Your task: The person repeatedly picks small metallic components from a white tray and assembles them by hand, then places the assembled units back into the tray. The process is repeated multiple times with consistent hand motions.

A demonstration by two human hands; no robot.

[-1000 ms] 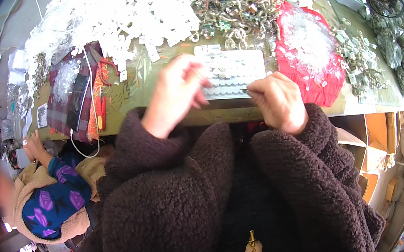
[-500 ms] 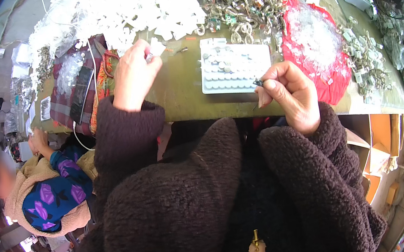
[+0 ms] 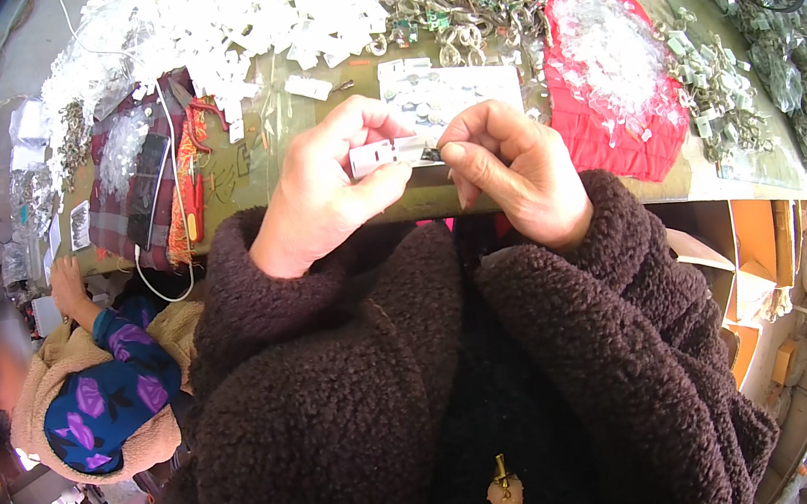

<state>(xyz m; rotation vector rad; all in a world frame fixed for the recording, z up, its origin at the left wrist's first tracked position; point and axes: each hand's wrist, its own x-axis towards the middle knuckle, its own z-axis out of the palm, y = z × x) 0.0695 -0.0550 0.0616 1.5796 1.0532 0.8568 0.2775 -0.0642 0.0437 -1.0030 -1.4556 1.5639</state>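
Observation:
In front of my chest the two hands meet over the table's near edge. My left hand [image 3: 330, 185] grips a small white plastic housing [image 3: 378, 156] with dark slots, between thumb and fingers. My right hand [image 3: 520, 172] is closed in a pinch on a small dark part [image 3: 432, 155], which sits at the housing's right end; whether it is inside the housing I cannot tell. Just beyond the fingers lies a white tray [image 3: 398, 81] with round wells and several round pieces in it, partly covered by my hands.
White plastic pieces [image 3: 293, 9] are heaped at the back, beside a pile of coiled parts [image 3: 464, 3]. Clear bits lie on a red cloth [image 3: 612, 146] to the right. A phone [image 3: 155, 172] rests on checked cloth at left, near a co-worker's hand [image 3: 71, 290].
My left hand has come from the white pieces toward the middle, now showing a white housing. My right hand has moved left with the dark part, and the two pieces now meet.

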